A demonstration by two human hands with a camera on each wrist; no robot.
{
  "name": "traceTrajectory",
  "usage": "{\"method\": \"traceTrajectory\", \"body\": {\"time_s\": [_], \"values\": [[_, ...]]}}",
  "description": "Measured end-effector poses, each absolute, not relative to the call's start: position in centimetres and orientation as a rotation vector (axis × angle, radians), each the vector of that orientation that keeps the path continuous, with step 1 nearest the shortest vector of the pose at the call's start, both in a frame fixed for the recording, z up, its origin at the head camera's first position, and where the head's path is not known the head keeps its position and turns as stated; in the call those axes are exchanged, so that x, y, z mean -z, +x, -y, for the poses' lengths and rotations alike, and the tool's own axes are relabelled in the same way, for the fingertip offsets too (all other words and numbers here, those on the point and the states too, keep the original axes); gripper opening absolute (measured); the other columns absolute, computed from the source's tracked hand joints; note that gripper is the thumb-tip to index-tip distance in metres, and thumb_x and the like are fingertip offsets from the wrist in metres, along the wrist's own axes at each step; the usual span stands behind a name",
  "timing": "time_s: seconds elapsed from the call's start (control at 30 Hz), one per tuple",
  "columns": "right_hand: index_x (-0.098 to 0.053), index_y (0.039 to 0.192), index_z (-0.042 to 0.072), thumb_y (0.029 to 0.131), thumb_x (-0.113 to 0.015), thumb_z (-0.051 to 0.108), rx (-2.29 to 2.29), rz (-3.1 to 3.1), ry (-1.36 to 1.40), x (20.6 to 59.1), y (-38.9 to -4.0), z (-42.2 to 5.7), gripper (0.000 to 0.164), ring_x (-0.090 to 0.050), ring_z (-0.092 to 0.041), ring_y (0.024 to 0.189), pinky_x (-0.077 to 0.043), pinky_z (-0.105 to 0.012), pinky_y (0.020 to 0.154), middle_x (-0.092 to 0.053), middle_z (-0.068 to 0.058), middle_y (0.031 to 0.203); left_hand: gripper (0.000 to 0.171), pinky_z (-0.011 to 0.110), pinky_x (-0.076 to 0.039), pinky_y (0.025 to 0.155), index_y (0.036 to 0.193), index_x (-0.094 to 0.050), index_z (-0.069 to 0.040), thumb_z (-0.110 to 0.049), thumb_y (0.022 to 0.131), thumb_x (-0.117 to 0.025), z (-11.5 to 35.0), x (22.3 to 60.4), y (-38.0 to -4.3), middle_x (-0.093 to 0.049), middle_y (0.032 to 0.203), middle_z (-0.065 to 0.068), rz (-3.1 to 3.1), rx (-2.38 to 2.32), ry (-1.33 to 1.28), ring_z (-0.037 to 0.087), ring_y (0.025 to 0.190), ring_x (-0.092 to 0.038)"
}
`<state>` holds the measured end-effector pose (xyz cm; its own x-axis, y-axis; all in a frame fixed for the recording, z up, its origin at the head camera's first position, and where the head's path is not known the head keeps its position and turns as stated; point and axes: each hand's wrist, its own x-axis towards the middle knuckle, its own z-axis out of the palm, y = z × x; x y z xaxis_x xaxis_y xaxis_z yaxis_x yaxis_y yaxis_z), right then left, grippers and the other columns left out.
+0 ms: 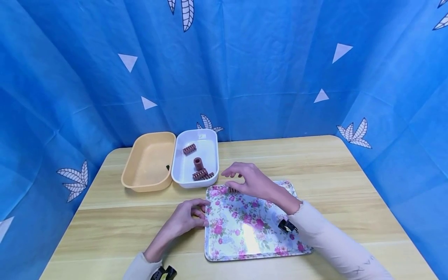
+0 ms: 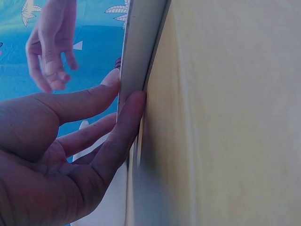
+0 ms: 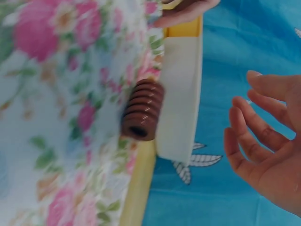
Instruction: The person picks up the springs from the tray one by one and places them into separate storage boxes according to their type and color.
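My left hand point(image 1: 189, 217) pinches the left edge of a floral tray point(image 1: 238, 229), thumb on the upper side and fingers on the underside in the left wrist view. On the tray, near its far left corner, lies a brown coil spring point(image 3: 143, 110). Above that corner hovers my right hand point(image 1: 250, 181), its fingers loosely bent and nothing between them. It partly hides the spring in the head view. Just beyond the tray, a white bin point(image 1: 178, 157) holds several similar brown coil springs point(image 1: 198, 163), one standing upright and others on their sides.
Left of the white bin stands a yellow-orange bin point(image 1: 140, 171) with a small black piece point(image 1: 167, 167) at its right wall. All rests on a wooden table point(image 1: 346, 186), with a blue patterned curtain point(image 1: 245, 77) behind and at both sides.
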<state>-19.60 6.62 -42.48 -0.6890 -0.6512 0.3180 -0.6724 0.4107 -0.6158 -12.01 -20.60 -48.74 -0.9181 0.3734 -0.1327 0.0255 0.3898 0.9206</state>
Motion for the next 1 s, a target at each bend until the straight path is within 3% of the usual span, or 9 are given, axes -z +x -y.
{"method": "traceTrajectory", "body": {"time_s": [0.17, 0.4, 0.53, 0.8, 1.0], "values": [[-0.073, 0.121, 0.009, 0.094, -0.077, 0.013, -1.12, 2.666, 1.225, 43.6, -19.8, -7.5, 0.028, -0.065, -0.016, 0.098, -0.063, -0.041, 0.084, -0.073, -0.003, 0.114, 0.056, 0.026, -0.063, 0.065, 0.128, -0.063, 0.009, 0.008, 0.076, -0.085, 20.7, 48.8, -12.0, -0.065, 0.103, 0.016, -2.336, -1.545, 0.347, 0.023, 0.082, -0.069], [-0.072, 0.121, 0.006, 0.091, -0.081, 0.014, -1.052, 2.733, 1.19, 45.3, -20.0, -8.5, 0.033, -0.068, -0.027, 0.098, -0.062, -0.045, 0.083, -0.071, -0.008, 0.112, 0.056, 0.026, -0.063, 0.066, 0.127, -0.065, 0.006, 0.005, 0.075, -0.086, 20.6, 49.0, -12.0, -0.065, 0.102, 0.011, -2.388, -1.481, 0.347, 0.02, 0.081, -0.068], [-0.071, 0.12, 0.003, 0.089, -0.082, 0.015, -1.031, 2.753, 1.172, 46.1, -20.2, -8.8, 0.035, -0.067, -0.026, 0.095, -0.062, -0.044, 0.081, -0.071, -0.012, 0.11, 0.057, 0.027, -0.063, 0.065, 0.126, -0.065, 0.007, 0.005, 0.074, -0.086, 20.6, 49.1, -12.0, -0.064, 0.101, 0.011, -2.386, -1.49, 0.356, 0.021, 0.081, -0.068], [-0.071, 0.115, 0.004, 0.085, -0.086, 0.015, -1.032, 2.839, 1.106, 47.4, -20.4, -9.2, 0.035, -0.066, -0.022, 0.09, -0.059, -0.032, 0.077, -0.069, -0.008, 0.1, 0.057, 0.027, -0.063, 0.065, 0.127, -0.065, 0.007, 0.005, 0.074, -0.086, 20.5, 49.4, -11.8, -0.064, 0.102, 0.011, -2.379, -1.483, 0.349, 0.02, 0.081, -0.068], [-0.072, 0.112, 0.005, 0.083, -0.088, 0.016, -1.017, 2.865, 1.059, 47.7, -20.6, -9.2, 0.035, -0.065, -0.021, 0.089, -0.059, -0.031, 0.076, -0.068, -0.005, 0.099, 0.058, 0.026, -0.062, 0.066, 0.127, -0.065, 0.006, 0.004, 0.074, -0.087, 20.4, 49.2, -12.0, -0.064, 0.103, 0.011, -2.393, -1.471, 0.34, 0.02, 0.081, -0.068]]}}
